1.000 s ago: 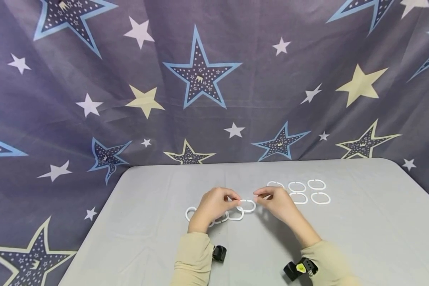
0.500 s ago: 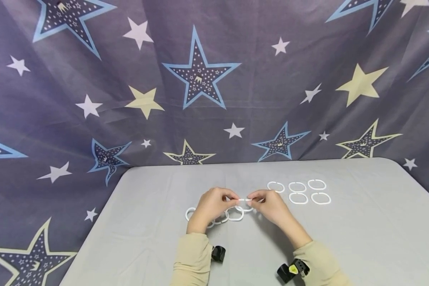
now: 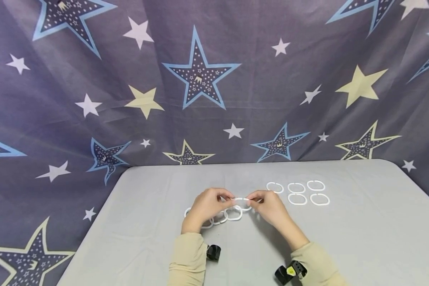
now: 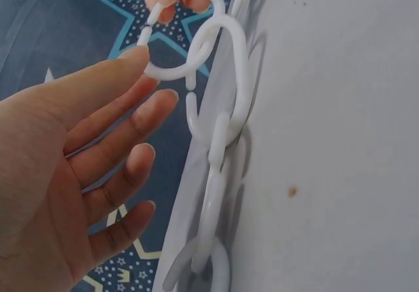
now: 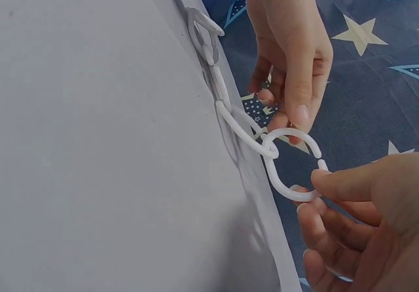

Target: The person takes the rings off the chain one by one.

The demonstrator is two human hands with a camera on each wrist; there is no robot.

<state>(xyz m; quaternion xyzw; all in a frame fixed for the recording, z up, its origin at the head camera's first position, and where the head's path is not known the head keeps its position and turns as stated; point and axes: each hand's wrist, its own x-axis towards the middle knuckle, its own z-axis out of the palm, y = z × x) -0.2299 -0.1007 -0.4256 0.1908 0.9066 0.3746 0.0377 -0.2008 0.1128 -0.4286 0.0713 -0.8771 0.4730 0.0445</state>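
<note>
Both hands hold the end link of a white plastic chain, an oval C-shaped link (image 5: 273, 179) with a narrow gap on one side. My left hand (image 3: 209, 205) pinches it between thumb and forefinger, the other fingers spread loosely, as the left wrist view shows. Opposite, my right hand (image 3: 273, 207) pinches the same link near its gap with thumb and fingertips. A second link (image 4: 241, 69) hangs through the held one. From there more joined links (image 3: 233, 219) trail left over the table, partly hidden behind the left hand and wrist.
Several loose white links (image 3: 319, 204) lie in two rows on the grey-covered table (image 3: 361, 238), right of the hands. A star-patterned curtain (image 3: 250, 99) hangs behind the table. Black wrist cameras (image 3: 213, 252) sit on both sleeves.
My right hand has moved left from beside the end link and now pinches it. The left hand has shifted slightly left, still holding the link.
</note>
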